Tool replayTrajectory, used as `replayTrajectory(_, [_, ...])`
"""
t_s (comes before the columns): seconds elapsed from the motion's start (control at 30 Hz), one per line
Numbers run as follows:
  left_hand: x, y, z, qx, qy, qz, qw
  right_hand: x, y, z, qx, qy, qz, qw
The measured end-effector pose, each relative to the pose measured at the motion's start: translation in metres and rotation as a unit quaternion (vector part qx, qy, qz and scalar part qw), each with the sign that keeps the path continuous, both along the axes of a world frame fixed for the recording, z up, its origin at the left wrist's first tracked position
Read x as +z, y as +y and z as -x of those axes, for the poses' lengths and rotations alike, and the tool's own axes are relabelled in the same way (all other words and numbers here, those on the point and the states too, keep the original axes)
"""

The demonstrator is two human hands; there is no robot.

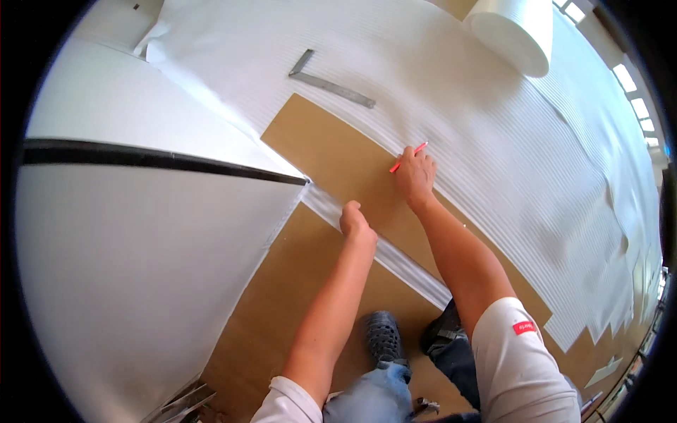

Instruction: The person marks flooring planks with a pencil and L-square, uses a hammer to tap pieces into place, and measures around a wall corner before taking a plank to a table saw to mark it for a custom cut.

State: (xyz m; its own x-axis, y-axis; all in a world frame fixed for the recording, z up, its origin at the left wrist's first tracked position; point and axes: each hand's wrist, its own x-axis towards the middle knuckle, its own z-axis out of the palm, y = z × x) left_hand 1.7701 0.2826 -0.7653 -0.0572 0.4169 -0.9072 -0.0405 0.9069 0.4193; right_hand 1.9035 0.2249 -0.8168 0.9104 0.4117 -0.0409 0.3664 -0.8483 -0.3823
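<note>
A long strip of brown board lies on white ribbed foam sheeting. At the strip's near edge is my left hand, its fingers curled closed at the board's edge; the fingertips are partly hidden. My right hand rests over the strip's far edge, closed around a thin red pencil that sticks out on both sides of the fingers. Beyond the strip, a metal try square lies on the foam.
A thick white foam roll stands at the far right. To the left is a large white panel with a black strip along its top. Brown board covers the floor by my feet, with a grey clog.
</note>
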Motion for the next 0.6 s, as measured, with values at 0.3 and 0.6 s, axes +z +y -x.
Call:
replayTrajectory(0.3, [0.035, -0.057, -0.013, -0.203, -0.142, 0.005, 0.969, 0.007, -0.058, -0.046, 0.036, 0.166, -0.082, 0.982])
replayTrajectory(0.6, [0.111, -0.021, -0.021, -0.183, -0.09, -0.015, 0.979, 0.144, -0.048, -0.048, -0.079, 0.175, -0.149, 0.97])
